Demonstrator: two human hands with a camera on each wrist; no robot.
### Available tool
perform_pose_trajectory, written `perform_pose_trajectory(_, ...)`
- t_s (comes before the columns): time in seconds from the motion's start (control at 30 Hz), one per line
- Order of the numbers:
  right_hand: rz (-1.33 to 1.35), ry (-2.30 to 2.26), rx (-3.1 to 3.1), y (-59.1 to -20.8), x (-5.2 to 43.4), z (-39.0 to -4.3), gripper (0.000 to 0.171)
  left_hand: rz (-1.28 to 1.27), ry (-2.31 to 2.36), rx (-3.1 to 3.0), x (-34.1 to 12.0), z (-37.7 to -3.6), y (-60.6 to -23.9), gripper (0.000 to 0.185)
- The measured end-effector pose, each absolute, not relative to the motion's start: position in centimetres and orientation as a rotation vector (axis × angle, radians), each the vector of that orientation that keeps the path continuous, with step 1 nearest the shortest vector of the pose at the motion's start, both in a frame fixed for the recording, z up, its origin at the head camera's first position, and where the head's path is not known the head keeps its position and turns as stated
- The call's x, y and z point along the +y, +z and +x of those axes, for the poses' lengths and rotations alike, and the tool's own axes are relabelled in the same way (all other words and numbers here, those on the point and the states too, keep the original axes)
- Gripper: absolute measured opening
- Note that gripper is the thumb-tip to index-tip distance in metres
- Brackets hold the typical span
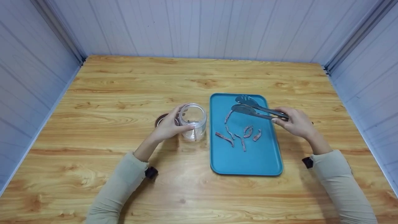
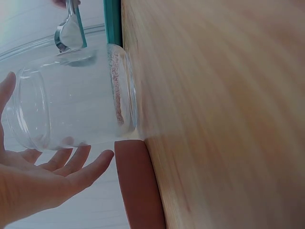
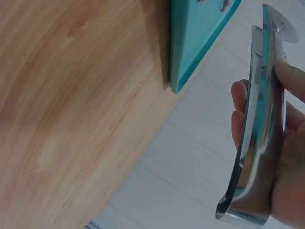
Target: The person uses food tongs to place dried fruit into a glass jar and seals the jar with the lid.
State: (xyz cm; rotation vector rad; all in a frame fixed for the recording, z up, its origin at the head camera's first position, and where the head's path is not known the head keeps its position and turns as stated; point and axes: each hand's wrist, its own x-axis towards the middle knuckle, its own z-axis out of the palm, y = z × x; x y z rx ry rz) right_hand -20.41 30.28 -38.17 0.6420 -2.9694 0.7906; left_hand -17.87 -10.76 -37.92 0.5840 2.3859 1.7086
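My left hand (image 1: 169, 126) cups a clear glass jar (image 1: 193, 121) that stands on the wooden table just left of a teal tray (image 1: 248, 161). One reddish strip (image 2: 116, 90) lies at the bottom of the jar (image 2: 71, 105). Several more reddish meat strips (image 1: 239, 133) lie in the middle of the tray. Metal tongs (image 1: 255, 109) are gripped by their handle end in my right hand (image 1: 295, 123), their spoon tips over the tray's far part with nothing between them. In the right wrist view the fingers (image 3: 290, 157) wrap the tongs (image 3: 259, 119).
A brown lid (image 1: 160, 119) lies flat on the table behind my left hand, touching the jar's base side. White panel walls close the table in at the back and on both sides.
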Motion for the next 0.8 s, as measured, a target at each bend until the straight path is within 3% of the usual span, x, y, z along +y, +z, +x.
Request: perform_pose_trajectory(0.8,0.641,0.748,-3.126,-39.9,30.7,-23.4,0.042,0.581,1.722,2.377,-10.7,-17.9,-38.0,0.073)
